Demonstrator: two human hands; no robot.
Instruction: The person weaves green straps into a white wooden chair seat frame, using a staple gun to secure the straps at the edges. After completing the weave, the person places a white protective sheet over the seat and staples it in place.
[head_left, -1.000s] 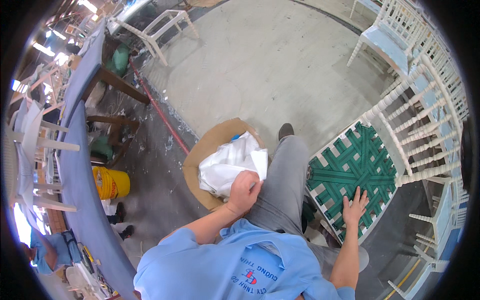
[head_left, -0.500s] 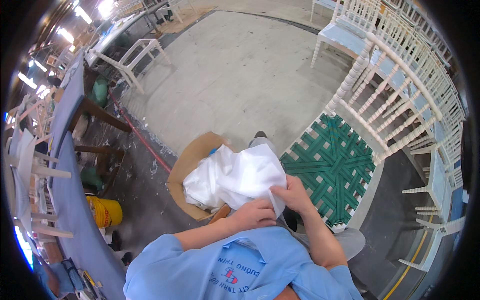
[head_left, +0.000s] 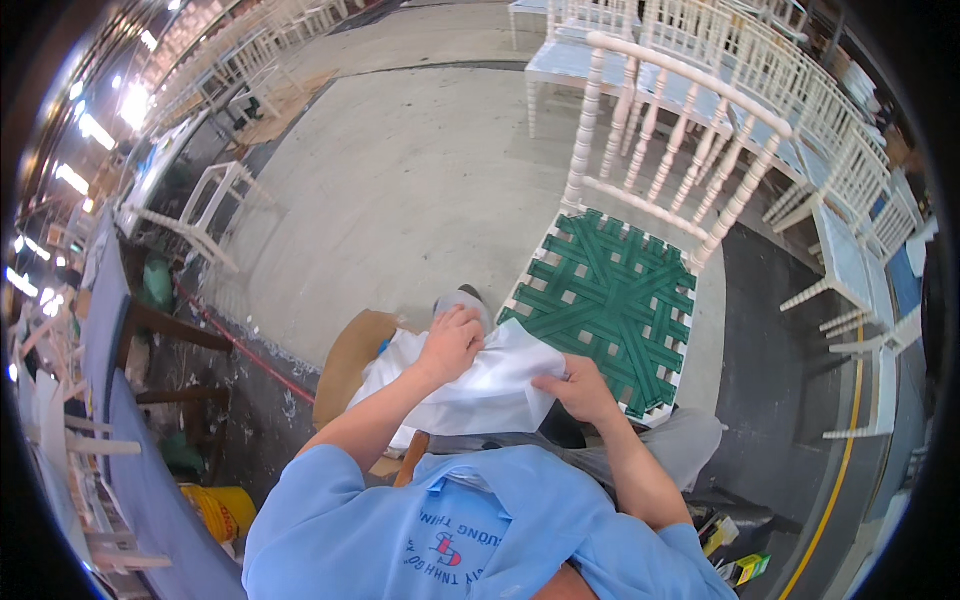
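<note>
A sheet of thin white cloth [head_left: 495,390] lies over my lap, its left part spilling toward a cardboard box [head_left: 345,362]. My left hand [head_left: 455,343] is closed at the cloth's far edge, its fingers bunched on the fabric. With thumb and fingers my right hand [head_left: 580,388] pinches the cloth's right edge. Just beyond that hand stands a white chair [head_left: 690,215] with turned spindles. Its seat is woven from green webbing straps [head_left: 605,300], with gaps between them.
More white chairs [head_left: 850,240] line the right side. A white stool-like frame [head_left: 205,205] stands at the left on the floor. A blue-covered table [head_left: 165,480] runs along my left, a yellow bucket [head_left: 220,512] beside it. A red line [head_left: 245,345] crosses the floor.
My left hand has moved forward from the cloth's near edge to its far edge. The right hand keeps its pinch. The view has turned, so the chair appears further left.
</note>
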